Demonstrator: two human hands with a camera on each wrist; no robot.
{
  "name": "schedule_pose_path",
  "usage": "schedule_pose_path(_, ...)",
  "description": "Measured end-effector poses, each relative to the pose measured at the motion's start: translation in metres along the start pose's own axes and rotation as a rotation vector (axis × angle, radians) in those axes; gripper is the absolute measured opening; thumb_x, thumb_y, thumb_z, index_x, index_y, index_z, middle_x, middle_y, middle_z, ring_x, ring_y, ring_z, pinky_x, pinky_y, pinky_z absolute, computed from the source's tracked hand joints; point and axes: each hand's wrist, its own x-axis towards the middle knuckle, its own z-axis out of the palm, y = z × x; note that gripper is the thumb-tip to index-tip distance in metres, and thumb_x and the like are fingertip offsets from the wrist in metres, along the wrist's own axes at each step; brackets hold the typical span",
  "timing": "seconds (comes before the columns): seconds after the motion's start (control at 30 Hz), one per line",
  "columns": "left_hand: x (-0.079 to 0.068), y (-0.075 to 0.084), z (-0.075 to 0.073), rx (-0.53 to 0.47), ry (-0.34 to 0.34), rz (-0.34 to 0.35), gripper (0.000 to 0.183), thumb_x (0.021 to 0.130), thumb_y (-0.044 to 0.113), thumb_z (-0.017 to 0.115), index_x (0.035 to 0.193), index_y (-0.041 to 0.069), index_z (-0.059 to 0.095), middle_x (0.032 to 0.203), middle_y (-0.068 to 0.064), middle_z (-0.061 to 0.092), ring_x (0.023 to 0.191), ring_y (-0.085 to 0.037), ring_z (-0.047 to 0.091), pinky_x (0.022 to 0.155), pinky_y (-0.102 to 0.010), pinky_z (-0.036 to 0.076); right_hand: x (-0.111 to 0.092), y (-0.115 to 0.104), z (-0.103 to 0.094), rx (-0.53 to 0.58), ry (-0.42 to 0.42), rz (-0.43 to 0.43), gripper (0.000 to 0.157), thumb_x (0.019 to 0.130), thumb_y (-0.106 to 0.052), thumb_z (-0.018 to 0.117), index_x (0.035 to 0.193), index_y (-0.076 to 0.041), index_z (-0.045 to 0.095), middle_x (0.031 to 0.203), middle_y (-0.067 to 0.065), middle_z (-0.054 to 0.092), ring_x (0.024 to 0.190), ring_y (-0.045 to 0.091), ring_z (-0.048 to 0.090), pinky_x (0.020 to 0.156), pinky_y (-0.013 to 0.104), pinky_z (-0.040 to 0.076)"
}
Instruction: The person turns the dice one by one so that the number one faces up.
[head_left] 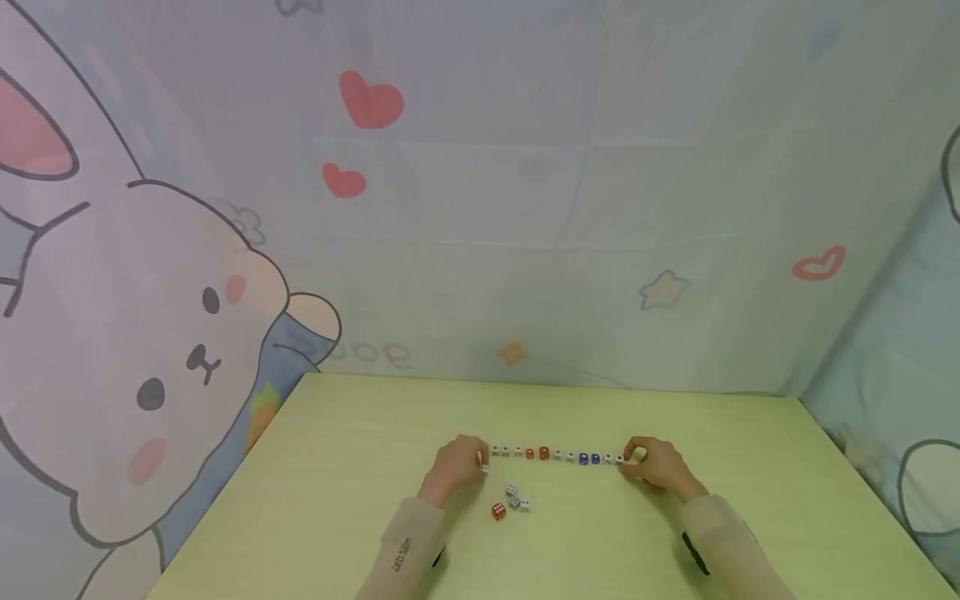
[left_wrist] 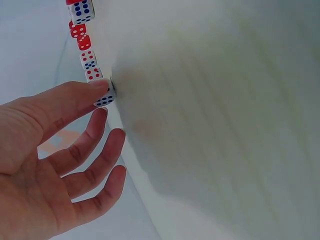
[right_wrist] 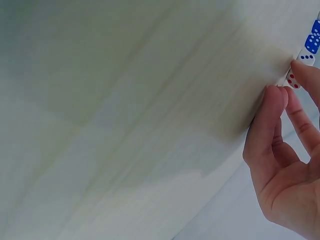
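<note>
A long row of small dice runs across the table in the head view, with white, red (head_left: 544, 453) and blue (head_left: 583, 458) ones side by side. At its left end my left hand (head_left: 457, 463) pinches a white die (left_wrist: 106, 99) between thumb and index finger, the other fingers spread loosely. My right hand (head_left: 657, 465) is at the opposite end, its thumb and fingertips about the last white die (right_wrist: 293, 80), which shows red dots. Part of that die is hidden by the fingers. White dice (head_left: 513, 502) and a larger red die (head_left: 498, 512) lie loose in front of the row.
The pale yellow-green table (head_left: 360, 417) ends at a back edge against a hanging cloth (head_left: 480, 250) printed with hearts and a large rabbit. More cloth (head_left: 900, 383) hangs along the right side.
</note>
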Motion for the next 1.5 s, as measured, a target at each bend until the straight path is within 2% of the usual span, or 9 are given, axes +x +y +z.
schedule_pose_path(0.23, 0.0003, 0.0002, -0.0008, -0.001, -0.021, -0.019, 0.01, 0.068, 0.001, 0.067, 0.075, 0.009, 0.063, 0.073, -0.003, 0.061, 0.061, -0.014, 0.051, 0.051, -0.028, 0.04, -0.0004, -0.0018, -0.0007, -0.003, -0.01, -0.019, 0.015, 0.078, -0.021, 0.066, 0.087, -0.012, 0.058, 0.041, -0.003, 0.04, 0.033, 0.007, 0.031, 0.035, 0.019, 0.031)
schedule_pose_path(0.47, 0.0047, -0.0009, -0.0007, 0.021, -0.044, -0.008, 0.017, 0.067, 0.0, 0.064, 0.082, 0.008, 0.065, 0.088, -0.006, 0.064, 0.072, -0.018, 0.056, 0.055, -0.029, 0.043, 0.0004, -0.003, -0.002, 0.003, -0.006, -0.006, 0.015, 0.078, -0.021, 0.067, 0.087, -0.012, 0.058, 0.042, -0.002, 0.042, 0.033, 0.007, 0.031, 0.035, 0.019, 0.031)
schedule_pose_path(0.57, 0.0064, -0.0005, -0.001, 0.045, -0.054, -0.014, 0.015, 0.068, 0.002, 0.066, 0.081, 0.008, 0.065, 0.093, -0.006, 0.065, 0.077, -0.021, 0.057, 0.057, -0.031, 0.044, 0.0009, -0.0029, -0.0014, 0.011, -0.006, 0.002, 0.015, 0.078, -0.021, 0.067, 0.086, -0.013, 0.058, 0.041, -0.002, 0.041, 0.033, 0.007, 0.031, 0.035, 0.019, 0.03)
schedule_pose_path(0.77, 0.0084, -0.0005, -0.0006, 0.063, -0.068, -0.025, 0.011, 0.067, 0.002, 0.067, 0.074, 0.009, 0.064, 0.086, -0.004, 0.064, 0.071, -0.017, 0.053, 0.055, -0.03, 0.04, 0.0024, -0.0032, -0.0002, 0.018, -0.007, -0.003, 0.015, 0.078, -0.021, 0.067, 0.086, -0.013, 0.058, 0.041, -0.002, 0.041, 0.032, 0.007, 0.03, 0.035, 0.02, 0.03)
schedule_pose_path(0.97, 0.0084, 0.0019, -0.0021, -0.006, -0.069, -0.028, 0.011, 0.069, 0.001, 0.064, 0.073, 0.01, 0.062, 0.08, -0.002, 0.061, 0.061, -0.013, 0.043, 0.051, -0.027, 0.033, 0.0053, 0.0015, 0.0008, 0.028, -0.012, -0.02, 0.013, 0.078, -0.02, 0.067, 0.086, -0.012, 0.059, 0.039, -0.003, 0.04, 0.032, 0.006, 0.03, 0.035, 0.02, 0.029)
schedule_pose_path(1.23, 0.0073, 0.0028, -0.0033, -0.033, -0.074, -0.041, 0.01, 0.07, 0.005, 0.069, 0.076, 0.01, 0.062, 0.074, -0.001, 0.058, 0.063, -0.013, 0.046, 0.054, -0.028, 0.036, 0.004, 0.0034, 0.0015, 0.028, -0.005, -0.016, 0.013, 0.078, -0.02, 0.067, 0.086, -0.012, 0.059, 0.039, -0.004, 0.039, 0.032, 0.007, 0.03, 0.036, 0.021, 0.03)
schedule_pose_path(1.5, 0.0041, -0.0013, -0.0026, -0.004, -0.06, -0.019, 0.01, 0.069, 0.006, 0.07, 0.071, 0.01, 0.061, 0.077, -0.004, 0.06, 0.066, -0.013, 0.048, 0.054, -0.028, 0.037, 0.0021, 0.0047, 0.0024, 0.021, -0.002, -0.013, 0.013, 0.078, -0.02, 0.067, 0.085, -0.012, 0.059, 0.038, -0.004, 0.038, 0.032, 0.006, 0.03, 0.036, 0.02, 0.03)
